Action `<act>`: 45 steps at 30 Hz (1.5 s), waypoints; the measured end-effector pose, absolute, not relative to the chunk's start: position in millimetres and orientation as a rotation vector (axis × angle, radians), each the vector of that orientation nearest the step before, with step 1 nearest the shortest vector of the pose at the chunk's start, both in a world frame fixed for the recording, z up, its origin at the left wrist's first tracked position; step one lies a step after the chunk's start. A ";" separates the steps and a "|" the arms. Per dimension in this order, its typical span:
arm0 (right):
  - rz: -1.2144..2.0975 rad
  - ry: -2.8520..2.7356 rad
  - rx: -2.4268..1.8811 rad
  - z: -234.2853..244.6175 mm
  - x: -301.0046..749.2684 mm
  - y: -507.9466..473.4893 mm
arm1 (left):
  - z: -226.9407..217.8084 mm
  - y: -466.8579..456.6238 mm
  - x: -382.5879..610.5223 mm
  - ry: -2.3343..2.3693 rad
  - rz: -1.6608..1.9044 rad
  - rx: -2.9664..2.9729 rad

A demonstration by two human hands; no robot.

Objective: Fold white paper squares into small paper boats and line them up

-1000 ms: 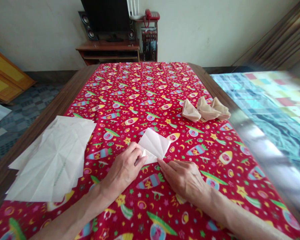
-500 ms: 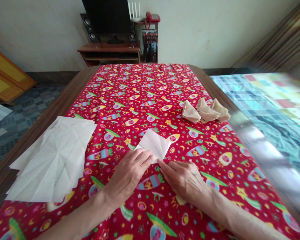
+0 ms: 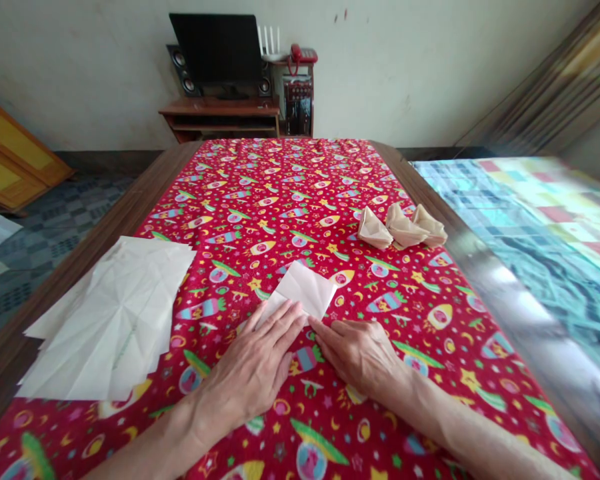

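A small sheet of folded white paper (image 3: 310, 288) lies on the red patterned cloth in front of me, with crease lines across it. My left hand (image 3: 260, 347) rests flat on the paper's near left part, fingers stretched out and covering some of it. At the near corner, the fingertips of my right hand (image 3: 355, 350) meet the paper's edge; its index finger points forward and the other fingers are curled in. The right thumb is hidden. To the left is a stack of creased white sheets (image 3: 115, 313), touched by neither hand.
Three folded paper pieces (image 3: 403, 228) stand in a row at the right of the red cloth (image 3: 280, 193). The cloth covers a brown wooden table (image 3: 155, 177). Beyond its far end are a monitor (image 3: 217, 50) and a red telephone (image 3: 303, 55). A bed (image 3: 525, 240) stands on the right.
My left hand has flattened and spread its fingers over the paper's near left part, where they were more bunched. The right hand stays at the near corner. The view has tilted slightly up.
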State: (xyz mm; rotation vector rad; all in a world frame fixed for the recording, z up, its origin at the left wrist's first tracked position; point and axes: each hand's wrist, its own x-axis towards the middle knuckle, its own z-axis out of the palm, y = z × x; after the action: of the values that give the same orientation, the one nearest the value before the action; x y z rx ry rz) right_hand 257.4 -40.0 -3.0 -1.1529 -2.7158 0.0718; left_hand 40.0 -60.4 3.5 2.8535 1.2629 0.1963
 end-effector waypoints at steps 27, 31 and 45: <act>-0.042 -2.677 -1.122 -8.7 265.2 -35.1 | 5.4 -70.6 33.1 1.219 0.325 2.920; -0.366 -2.532 -1.255 -5.5 274.3 -15.8 | 10.7 -64.2 26.8 1.176 0.289 2.853; -0.278 -2.645 -0.775 -10.7 284.7 17.6 | 11.1 -16.2 5.5 1.163 0.439 2.861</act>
State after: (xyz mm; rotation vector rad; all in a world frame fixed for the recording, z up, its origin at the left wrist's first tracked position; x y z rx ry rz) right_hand 284.7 17.6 -10.7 -0.7746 -2.6446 -0.2780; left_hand 5.5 -16.2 11.1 2.8610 1.1632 0.4394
